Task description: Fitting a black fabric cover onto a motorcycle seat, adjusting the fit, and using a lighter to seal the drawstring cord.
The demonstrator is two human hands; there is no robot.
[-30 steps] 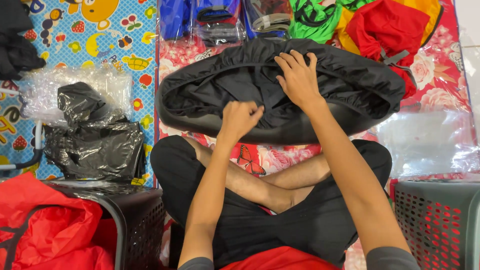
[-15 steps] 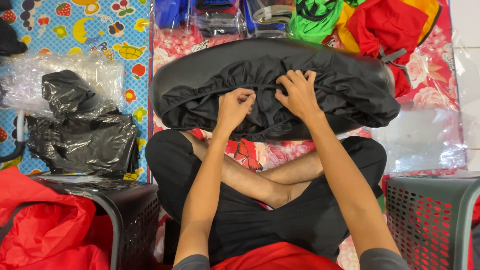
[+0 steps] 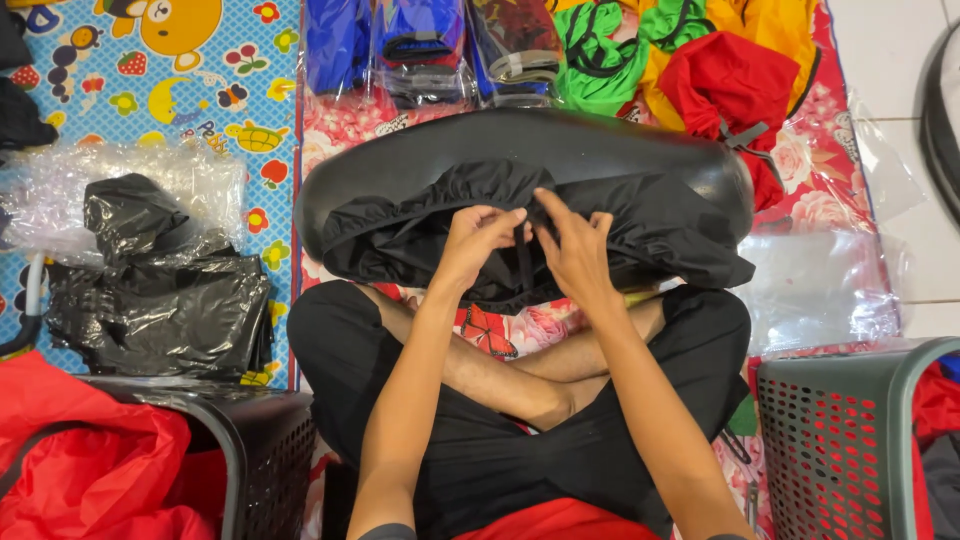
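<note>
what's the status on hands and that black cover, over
Left hand and right hand both pinching the black fabric cover. Cover partly stretched over black oval form. Nothing in the way.

Grey basket (image 3: 860, 440) and red fabric (image 3: 90, 470) cut off by bottom edge.

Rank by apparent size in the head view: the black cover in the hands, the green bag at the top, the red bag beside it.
1. black cover, clearly largest.
2-3. green bag and red bag look alike; both are partly hidden, so no ranking.
</note>
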